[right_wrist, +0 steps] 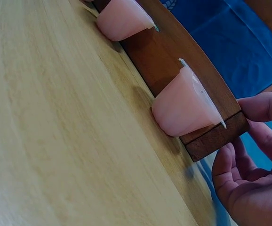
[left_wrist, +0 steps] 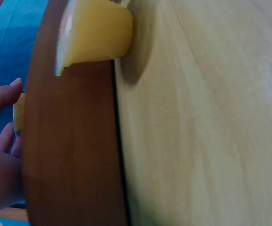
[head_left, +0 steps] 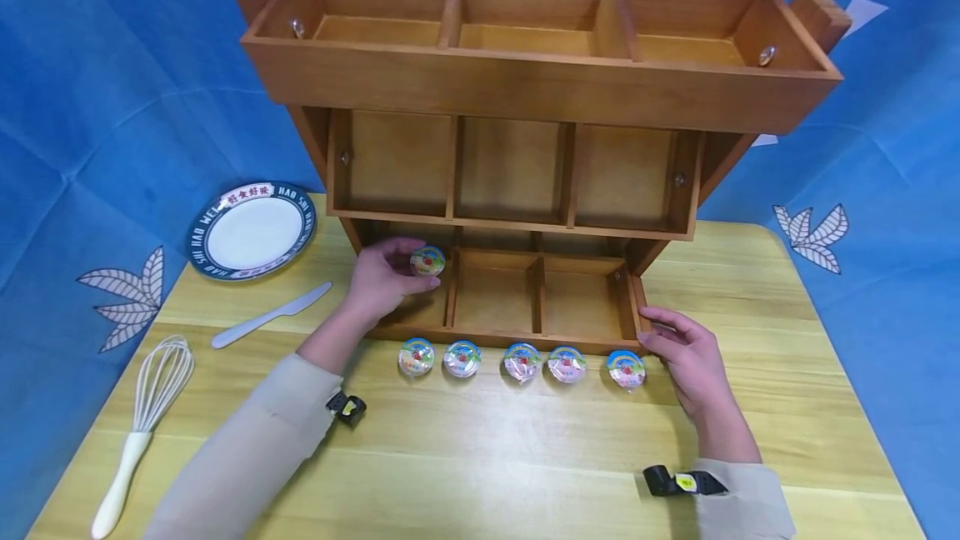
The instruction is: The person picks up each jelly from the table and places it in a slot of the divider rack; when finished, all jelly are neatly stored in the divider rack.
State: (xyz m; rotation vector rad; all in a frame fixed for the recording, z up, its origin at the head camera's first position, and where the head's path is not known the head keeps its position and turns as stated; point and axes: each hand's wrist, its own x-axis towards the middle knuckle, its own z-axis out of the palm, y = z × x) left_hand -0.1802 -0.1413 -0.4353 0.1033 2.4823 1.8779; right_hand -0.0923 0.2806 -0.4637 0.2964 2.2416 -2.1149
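My left hand (head_left: 378, 280) pinches a jelly cup (head_left: 428, 262) between thumb and fingers, above the left compartment of the bottom tray of a wooden tiered rack (head_left: 540, 82). In the left wrist view the tray's front wall (left_wrist: 75, 141) hides most of that yellow cup (left_wrist: 19, 114). The right hand (head_left: 692, 357) grips the front right corner (right_wrist: 237, 129) of the bottom tray, its thumb and fingertips on the wood. Several jelly cups stand in a row before the tray, from a yellow one (head_left: 416, 357) at the left to a pink one (head_left: 626, 369) beside my right hand.
The rack's two upper trays, each with three compartments, overhang the bottom one. To the left are a plate (head_left: 253, 230) with a dark patterned rim, a pale knife (head_left: 272, 315) and a white-handled whisk (head_left: 142, 432). Blue cloth (head_left: 885, 148) hangs behind the wooden table (head_left: 510, 473).
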